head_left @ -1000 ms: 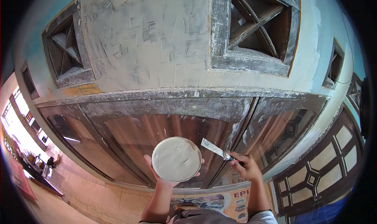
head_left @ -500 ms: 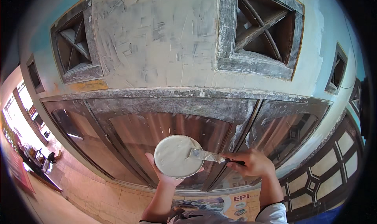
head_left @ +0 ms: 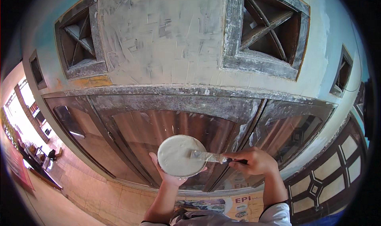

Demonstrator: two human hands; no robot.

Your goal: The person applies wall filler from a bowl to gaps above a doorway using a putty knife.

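A round tub of off-white putty (head_left: 178,156) rests in my left hand (head_left: 171,178), which cups it from below with the thumb along its left side and fingertips showing at the right. My right hand (head_left: 254,161) grips the dark handle of a putty knife (head_left: 213,158). The knife's flat, putty-smeared blade lies over the right part of the tub, its tip touching the putty. Some putty has dripped at the tub's near rim. The fingers beneath the tub are hidden.
Ahead is a wall (head_left: 166,39) with patchy grey-white filler. Two wooden vent frames (head_left: 265,27) with crossed bars flank it. Below runs a worn wooden window (head_left: 174,107) with glass panes. A printed banner (head_left: 242,208) lies low by my body; a tiled floor (head_left: 95,194) spreads left.
The knife blade has shifted slightly left over the putty, and its surface looks smoother. The tub sits marginally higher and to the right in view; both grips are unchanged.
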